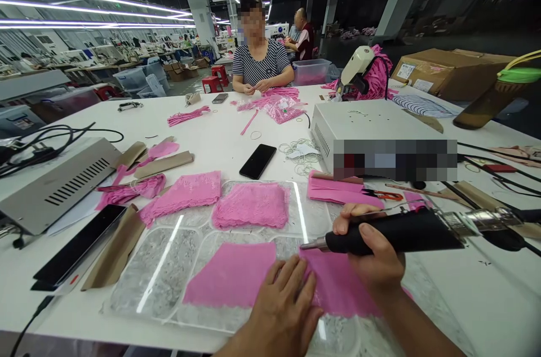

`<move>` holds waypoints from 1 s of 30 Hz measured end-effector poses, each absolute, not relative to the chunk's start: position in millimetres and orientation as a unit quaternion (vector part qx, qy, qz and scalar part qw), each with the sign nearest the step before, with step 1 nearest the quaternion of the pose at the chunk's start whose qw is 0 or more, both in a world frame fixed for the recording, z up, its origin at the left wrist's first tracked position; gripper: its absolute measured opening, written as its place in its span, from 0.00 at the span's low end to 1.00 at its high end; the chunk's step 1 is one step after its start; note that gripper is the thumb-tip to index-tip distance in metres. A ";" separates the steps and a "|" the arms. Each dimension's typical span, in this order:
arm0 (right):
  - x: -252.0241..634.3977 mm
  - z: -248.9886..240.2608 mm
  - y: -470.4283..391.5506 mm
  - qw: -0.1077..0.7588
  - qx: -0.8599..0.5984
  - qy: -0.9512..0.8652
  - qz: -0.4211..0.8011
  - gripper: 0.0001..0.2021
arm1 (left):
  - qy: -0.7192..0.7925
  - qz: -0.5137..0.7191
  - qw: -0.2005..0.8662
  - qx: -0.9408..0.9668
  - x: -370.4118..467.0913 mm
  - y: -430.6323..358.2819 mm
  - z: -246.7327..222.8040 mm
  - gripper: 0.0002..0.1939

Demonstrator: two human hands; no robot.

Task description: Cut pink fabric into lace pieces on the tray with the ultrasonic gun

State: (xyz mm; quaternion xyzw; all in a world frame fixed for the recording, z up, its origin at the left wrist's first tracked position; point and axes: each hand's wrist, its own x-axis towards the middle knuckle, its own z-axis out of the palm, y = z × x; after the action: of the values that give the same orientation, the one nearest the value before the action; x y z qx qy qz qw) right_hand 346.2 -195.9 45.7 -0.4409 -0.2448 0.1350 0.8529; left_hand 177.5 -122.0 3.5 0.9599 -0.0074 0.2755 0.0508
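Note:
My right hand (377, 255) is wrapped round a black corded hand tool (397, 233), which looks like an ultrasonic welder. Its narrow metal tip points left, at the upper left corner of a pink fabric piece (338, 284). Whether the tip touches the cloth I cannot tell. Flat on the cloth, fingers stretched out, lies my left hand (285, 300), just below the tip. Left of it is another pink fabric piece (232, 275). Both pieces rest on a clear patterned plastic mat (156, 278). Behind them are two stacks of pink lace-edged pieces, one stack (251, 205) in the middle and one stack (186, 196) further left.
A black phone (257, 161) lies behind the stacks. Metal boxes stand at right (372, 120) and left (63, 177), with cables around them. Orange-handled snips (389, 195) lie near pink strips (333, 187). Across the table (160, 115), a person in a striped shirt (262, 61) handles pink pieces.

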 end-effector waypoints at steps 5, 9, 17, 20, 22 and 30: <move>345.4 45.3 -196.6 0.841 -0.444 -0.282 0.124 0.04 | -0.011 0.282 0.052 0.958 179.4 -122.1 5.2 0.17; 345.7 46.4 -195.7 0.839 -0.450 -0.281 0.121 0.04 | -0.009 0.286 0.045 0.957 180.1 -123.1 6.7 0.17; 350.8 51.0 -208.2 0.864 -0.414 -0.233 0.167 0.05 | -0.048 0.273 0.070 0.958 164.7 -127.0 22.8 0.15; 350.4 52.4 -211.6 0.856 -0.416 -0.243 0.186 0.05 | -0.048 0.252 0.077 0.964 159.3 -127.2 25.4 0.15; 348.5 52.9 -211.4 0.853 -0.417 -0.253 0.187 0.05 | -0.046 0.248 0.078 0.964 158.0 -127.2 24.7 0.15; 342.6 48.4 -207.9 0.847 -0.418 -0.275 0.182 0.05 | -0.064 0.238 0.080 0.966 159.6 -126.6 25.6 0.16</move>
State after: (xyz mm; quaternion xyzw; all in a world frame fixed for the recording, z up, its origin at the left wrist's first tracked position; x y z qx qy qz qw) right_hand 342.6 -207.9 48.4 -0.4177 -0.2746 0.1822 0.8467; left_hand 159.6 -126.6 25.6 0.9658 -0.0639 0.2379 0.0804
